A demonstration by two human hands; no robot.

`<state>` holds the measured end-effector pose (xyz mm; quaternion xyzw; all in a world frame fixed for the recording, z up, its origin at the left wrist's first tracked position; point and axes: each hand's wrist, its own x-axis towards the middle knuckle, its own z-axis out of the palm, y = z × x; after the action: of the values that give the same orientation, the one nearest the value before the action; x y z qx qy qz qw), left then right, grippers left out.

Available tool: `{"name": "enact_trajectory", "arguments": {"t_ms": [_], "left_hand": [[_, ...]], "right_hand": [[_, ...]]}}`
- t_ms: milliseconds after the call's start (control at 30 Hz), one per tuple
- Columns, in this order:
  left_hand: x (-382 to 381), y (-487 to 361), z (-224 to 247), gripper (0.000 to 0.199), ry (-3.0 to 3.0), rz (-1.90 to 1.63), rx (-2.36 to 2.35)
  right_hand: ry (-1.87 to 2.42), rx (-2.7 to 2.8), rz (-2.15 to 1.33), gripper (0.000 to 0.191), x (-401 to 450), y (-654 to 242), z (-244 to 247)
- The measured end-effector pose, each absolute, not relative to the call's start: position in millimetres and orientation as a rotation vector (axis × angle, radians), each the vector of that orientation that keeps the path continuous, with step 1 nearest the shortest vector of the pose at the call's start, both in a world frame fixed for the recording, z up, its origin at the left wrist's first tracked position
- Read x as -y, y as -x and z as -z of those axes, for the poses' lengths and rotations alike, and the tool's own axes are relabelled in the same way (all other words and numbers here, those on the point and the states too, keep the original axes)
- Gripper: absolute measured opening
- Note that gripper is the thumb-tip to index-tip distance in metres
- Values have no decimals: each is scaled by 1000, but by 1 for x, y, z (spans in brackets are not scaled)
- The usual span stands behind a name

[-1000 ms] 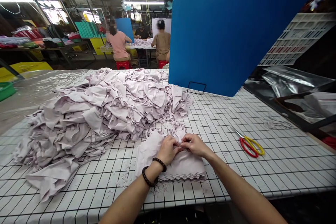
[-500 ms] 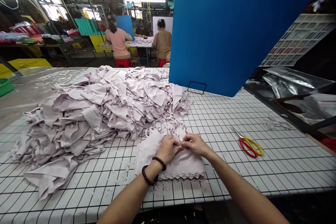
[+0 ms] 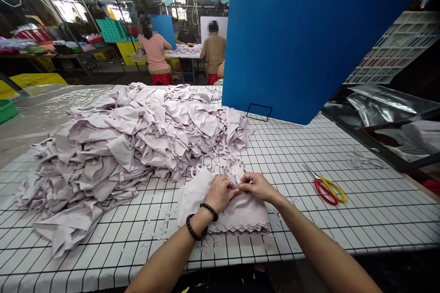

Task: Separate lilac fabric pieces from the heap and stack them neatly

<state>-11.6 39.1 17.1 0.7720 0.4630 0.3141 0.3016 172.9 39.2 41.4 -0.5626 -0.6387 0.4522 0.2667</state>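
Observation:
In front of me lies a neat stack of pale lilac garments [image 3: 240, 215], with thin straps at the far side and a wavy hem at the near side. My left hand [image 3: 222, 192], with dark beaded bracelets at the wrist, rests on the top garment and pinches its cloth near the far edge. Close beside it, my right hand [image 3: 256, 187] grips the same garment between thumb and fingers. The fingertips of both hands nearly meet, and the exact bit of cloth between them is hidden. Scissors [image 3: 328, 187] with one red and one yellow handle lie to the right.
A large heap of loose lilac garments [image 3: 137, 137] covers the left and middle of the gridded table [image 3: 371, 210]. A tall blue board [image 3: 305, 46] stands behind on a wire stand [image 3: 259, 112]. Fabric scraps [image 3: 366, 160] lie at right. Several people sit at a far table.
The whole view has shifted slightly. Both hands stay at the same spot on the top garment, fingers barely moved. The heap and scissors have not moved on the table.

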Motion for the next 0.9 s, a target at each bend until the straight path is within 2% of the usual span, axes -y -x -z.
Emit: {"name": "enact_trajectory", "arguments": {"t_ms": [333, 700, 900], "left_hand": [[-40, 12, -16, 21, -2076, -820, -1224], [-41, 12, -15, 27, -2083, -829, -1221], [-42, 11, -14, 27, -2077, -785, -1222]], "right_hand": [[1525, 1855, -1022, 8, -34, -161, -53], [1492, 1634, -1325, 19, -35, -164, -45], [1475, 1678, -1310, 21, -34, -161, -46]]}}
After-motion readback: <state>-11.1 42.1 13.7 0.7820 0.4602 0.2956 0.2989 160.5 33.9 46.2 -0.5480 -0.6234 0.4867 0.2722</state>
